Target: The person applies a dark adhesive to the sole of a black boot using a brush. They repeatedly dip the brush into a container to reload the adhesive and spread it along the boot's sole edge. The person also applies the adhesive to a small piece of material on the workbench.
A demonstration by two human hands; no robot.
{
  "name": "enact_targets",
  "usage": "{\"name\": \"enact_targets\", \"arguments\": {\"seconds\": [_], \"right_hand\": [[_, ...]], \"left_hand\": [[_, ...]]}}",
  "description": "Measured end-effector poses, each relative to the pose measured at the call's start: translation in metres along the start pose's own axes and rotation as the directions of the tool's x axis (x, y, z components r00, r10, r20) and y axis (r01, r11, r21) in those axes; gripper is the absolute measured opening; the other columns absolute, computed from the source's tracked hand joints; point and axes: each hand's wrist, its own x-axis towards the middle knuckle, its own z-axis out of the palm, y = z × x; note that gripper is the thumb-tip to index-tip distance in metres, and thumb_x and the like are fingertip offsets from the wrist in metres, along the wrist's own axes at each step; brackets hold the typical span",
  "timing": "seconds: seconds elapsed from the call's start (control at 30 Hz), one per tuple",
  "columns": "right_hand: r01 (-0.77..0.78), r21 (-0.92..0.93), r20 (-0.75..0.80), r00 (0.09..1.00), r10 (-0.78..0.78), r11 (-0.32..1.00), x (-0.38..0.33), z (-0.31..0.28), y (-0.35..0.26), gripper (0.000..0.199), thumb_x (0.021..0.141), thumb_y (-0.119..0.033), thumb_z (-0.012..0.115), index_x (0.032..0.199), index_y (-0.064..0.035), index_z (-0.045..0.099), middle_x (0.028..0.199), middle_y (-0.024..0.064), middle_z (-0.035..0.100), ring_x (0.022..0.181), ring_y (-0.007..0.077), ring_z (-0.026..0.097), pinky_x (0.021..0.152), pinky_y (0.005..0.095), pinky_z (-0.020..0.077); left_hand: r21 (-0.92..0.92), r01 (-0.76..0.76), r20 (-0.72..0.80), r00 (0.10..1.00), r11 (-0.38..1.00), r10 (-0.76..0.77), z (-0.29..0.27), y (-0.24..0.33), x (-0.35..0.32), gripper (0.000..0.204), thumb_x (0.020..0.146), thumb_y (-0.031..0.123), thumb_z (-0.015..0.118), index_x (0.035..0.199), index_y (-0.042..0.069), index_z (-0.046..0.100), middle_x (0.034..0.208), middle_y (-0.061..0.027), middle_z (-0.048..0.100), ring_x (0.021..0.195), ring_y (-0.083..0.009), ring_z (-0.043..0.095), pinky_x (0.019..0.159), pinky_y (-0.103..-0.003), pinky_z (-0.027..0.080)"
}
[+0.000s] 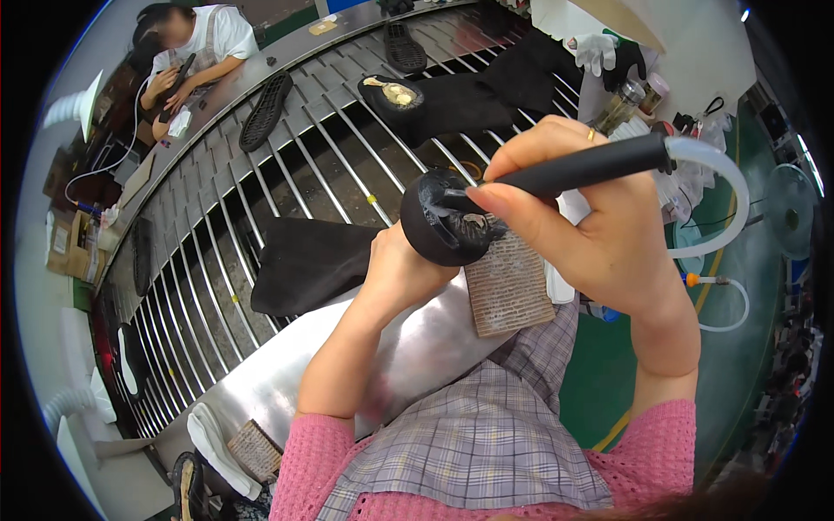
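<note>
My left hand [395, 273] is wrapped round the foot of a black boot [441, 246], whose underside is turned up toward me. The boot's soft black shaft [308, 260] trails off to the left over the metal bars. In a pinch, my right hand [599, 239] grips a black pen-shaped tool [599, 163] with a clear hose [738, 191] running from its rear end. Its front end points at the boot's hollow, pale-marked underside; my fingers partly hide the exact contact. Below the boot lies a brown ribbed block [512, 291].
A conveyor of metal bars [208, 252] spreads ahead. On it lie a black sole [265, 113], another sole [404, 50] and a second boot [460, 104]. A metal ledge [434, 334] borders my body. Jars [621, 104] and gloves [595, 54] sit right. Another person [204, 52] works far left.
</note>
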Motion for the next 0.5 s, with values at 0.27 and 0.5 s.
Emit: {"name": "enact_targets", "arguments": {"seconds": [0.27,0.5], "right_hand": [[-0.026,0.042,0.105,0.994,0.021,0.999,-0.007,-0.010,0.007,0.013,0.074,-0.001,0.074,0.084,-0.0014,0.065,0.075,0.0058,0.062,0.065,0.0152,0.055,0.061,0.0274,0.0405],[-0.049,0.163,0.018,0.999,0.047,0.985,-0.014,-0.009,0.028,0.013,0.076,0.000,0.071,0.088,0.0003,0.066,0.082,0.0078,0.064,0.076,0.0160,0.058,0.067,0.0284,0.0433]], "left_hand": [[-0.009,-0.016,0.018,1.000,1.000,0.016,-0.004,0.012,0.006,0.032,0.074,0.021,0.073,0.104,0.013,0.068,0.092,-0.0125,0.070,0.087,-0.0332,0.068,0.074,-0.041,0.053],[-0.102,-0.002,0.008,1.000,0.995,0.003,-0.010,0.021,0.017,0.037,0.069,0.011,0.075,0.105,0.012,0.067,0.094,-0.0108,0.070,0.088,-0.0292,0.068,0.076,-0.038,0.053]]}}
